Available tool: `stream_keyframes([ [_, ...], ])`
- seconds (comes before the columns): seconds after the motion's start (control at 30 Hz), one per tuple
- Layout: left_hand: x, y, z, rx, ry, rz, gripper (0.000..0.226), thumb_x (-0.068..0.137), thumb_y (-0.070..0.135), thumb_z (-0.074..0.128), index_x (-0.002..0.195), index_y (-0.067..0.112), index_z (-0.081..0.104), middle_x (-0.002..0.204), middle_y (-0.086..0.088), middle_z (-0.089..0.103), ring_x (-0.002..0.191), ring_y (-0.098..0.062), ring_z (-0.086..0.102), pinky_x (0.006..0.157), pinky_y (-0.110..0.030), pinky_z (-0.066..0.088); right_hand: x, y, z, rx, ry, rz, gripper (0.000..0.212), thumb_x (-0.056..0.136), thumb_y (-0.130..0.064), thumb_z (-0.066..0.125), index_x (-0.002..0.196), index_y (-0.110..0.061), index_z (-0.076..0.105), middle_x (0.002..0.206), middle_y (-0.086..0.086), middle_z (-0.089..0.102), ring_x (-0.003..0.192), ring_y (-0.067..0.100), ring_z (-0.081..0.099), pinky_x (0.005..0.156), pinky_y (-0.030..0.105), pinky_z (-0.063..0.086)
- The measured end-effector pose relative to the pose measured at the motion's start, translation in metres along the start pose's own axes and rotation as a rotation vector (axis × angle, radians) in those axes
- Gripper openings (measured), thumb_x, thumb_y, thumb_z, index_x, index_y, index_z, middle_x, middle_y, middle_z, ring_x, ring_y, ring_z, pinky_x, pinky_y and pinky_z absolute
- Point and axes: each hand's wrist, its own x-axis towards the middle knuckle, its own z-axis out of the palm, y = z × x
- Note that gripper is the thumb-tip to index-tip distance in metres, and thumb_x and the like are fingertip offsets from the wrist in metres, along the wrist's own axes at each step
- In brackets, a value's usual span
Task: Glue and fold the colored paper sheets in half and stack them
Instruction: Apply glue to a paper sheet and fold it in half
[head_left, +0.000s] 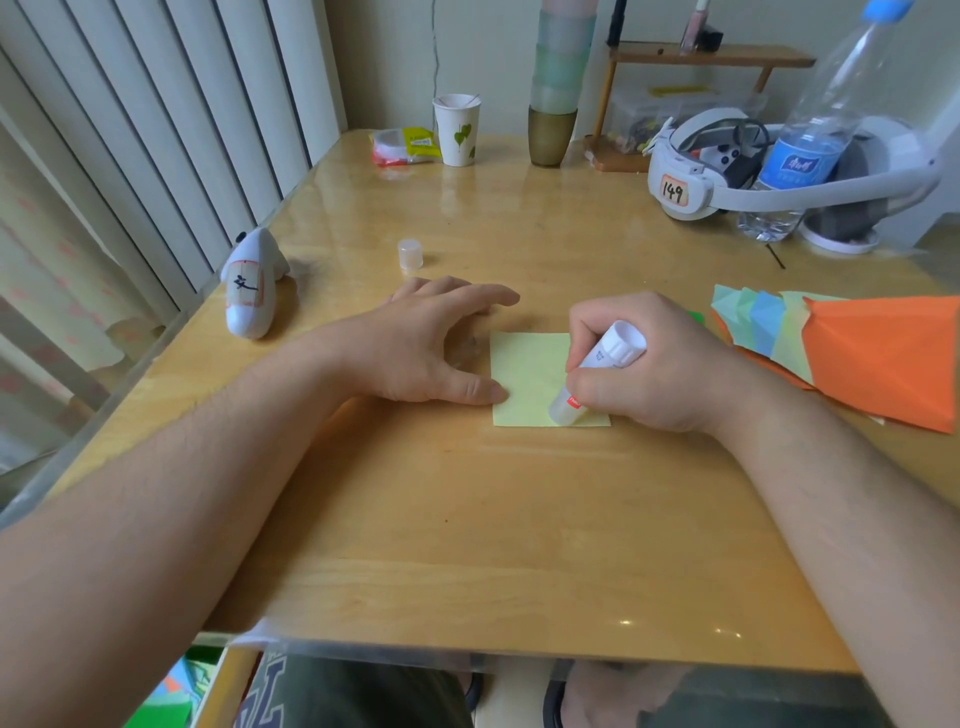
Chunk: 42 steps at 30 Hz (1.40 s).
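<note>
Glue is going onto a pale yellow sheet that lies flat and unfolded near the middle of the wooden table. The right hand is wrapped around a white glue stick, tilted so its clear tip meets the sheet close to the near edge. The left hand rests with fingers spread and relaxed, its thumb pressing the sheet's near left corner to pin it; it grips nothing. The stick's translucent cap stands apart, farther back on the table. Off to the right lies a loose pile of colored papers, orange on top with blue and green edges showing beneath; whether these are finished folds or sheets waiting their turn I cannot tell. Judging by this, the yellow sheet is at the gluing step, with its fold and stacking not yet done, and the overall count of remaining sheets is unclear.
</note>
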Motion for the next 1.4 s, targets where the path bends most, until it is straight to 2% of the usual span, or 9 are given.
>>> stream_keyframes([
  [0.13,0.001,-0.001,0.0,0.003,-0.002,0.009,0.092,0.072,0.075,0.074,0.149,0.061,0.025,0.142,0.022,0.039,0.14,-0.016,0.029,0.121,-0.046,0.029,-0.003,0.003,-0.009,-0.024,-0.008,0.014,0.012,0.063,-0.023,0.067,0.064,-0.017,0.056,0.056,-0.01,0.049,0.057,0.008,0.042,0.052,0.025,0.033],
  [0.4,0.001,-0.002,-0.001,0.001,0.002,0.013,0.092,0.071,0.076,0.072,0.149,0.061,0.025,0.145,0.02,0.039,0.14,-0.016,0.029,0.121,-0.045,0.029,-0.001,0.011,-0.015,-0.035,-0.022,0.016,0.017,0.061,-0.027,0.065,0.065,-0.014,0.055,0.061,0.005,0.049,0.063,0.018,0.042,0.061,0.04,0.034],
  [0.53,0.0,0.0,-0.001,0.002,-0.002,0.004,0.094,0.069,0.079,0.069,0.15,0.06,0.025,0.147,0.019,0.039,0.142,-0.016,0.028,0.122,-0.047,0.03,-0.002,0.015,-0.019,-0.022,0.003,-0.002,0.015,0.059,-0.024,0.065,0.062,-0.014,0.054,0.059,0.005,0.049,0.061,0.017,0.041,0.06,0.037,0.033],
  [0.63,-0.001,0.002,-0.002,0.011,-0.01,-0.002,0.095,0.07,0.077,0.07,0.151,0.059,0.024,0.15,0.017,0.036,0.144,-0.016,0.026,0.122,-0.047,0.029,-0.001,0.02,-0.025,0.107,0.104,-0.053,0.007,0.064,-0.013,0.063,0.061,-0.015,0.056,0.056,-0.003,0.048,0.057,0.012,0.039,0.055,0.029,0.031],
  [0.73,-0.004,0.004,-0.004,0.028,-0.028,0.003,0.098,0.073,0.071,0.077,0.152,0.059,0.02,0.154,0.013,0.031,0.147,-0.016,0.02,0.124,-0.045,0.026,0.006,0.024,-0.026,0.315,0.234,-0.088,0.006,0.072,-0.01,0.065,0.073,-0.015,0.065,0.061,-0.011,0.052,0.059,0.006,0.042,0.055,0.02,0.034],
  [0.87,-0.006,0.006,-0.004,0.053,-0.042,-0.035,0.108,0.073,0.069,0.08,0.157,0.055,0.013,0.162,0.011,0.018,0.152,-0.014,0.007,0.125,-0.041,0.019,0.019,0.014,-0.018,0.668,0.223,0.0,0.009,0.08,-0.013,0.072,0.078,-0.021,0.075,0.066,0.001,0.048,0.06,0.013,0.038,0.056,0.025,0.027],
  [1.0,-0.004,0.0,-0.001,0.102,-0.036,-0.083,0.121,0.057,0.092,0.061,0.159,0.039,0.022,0.162,0.014,0.021,0.154,-0.014,0.007,0.127,-0.046,0.019,0.033,-0.013,-0.015,0.298,0.18,-0.067,0.013,0.092,-0.03,0.079,0.086,-0.02,0.073,0.065,-0.013,0.06,0.06,0.006,0.047,0.06,0.023,0.038],
  [1.13,-0.002,-0.002,0.002,0.094,0.01,-0.09,0.121,0.054,0.097,0.054,0.155,0.037,0.027,0.158,0.015,0.027,0.15,-0.014,0.014,0.124,-0.044,0.023,0.044,-0.03,0.003,-0.163,0.115,-0.034,0.02,0.087,-0.041,0.076,0.081,-0.023,0.072,0.074,-0.007,0.074,0.069,0.015,0.06,0.064,0.032,0.05],
  [1.4,0.0,-0.003,0.005,0.124,0.022,-0.076,0.116,0.056,0.094,0.061,0.152,0.038,0.028,0.156,0.015,0.026,0.149,-0.015,0.014,0.121,-0.039,0.019,0.05,-0.013,0.031,-0.05,0.196,-0.029,0.025,0.078,-0.04,0.072,0.072,-0.016,0.065,0.062,-0.001,0.062,0.057,0.009,0.046,0.057,0.032,0.042],
])
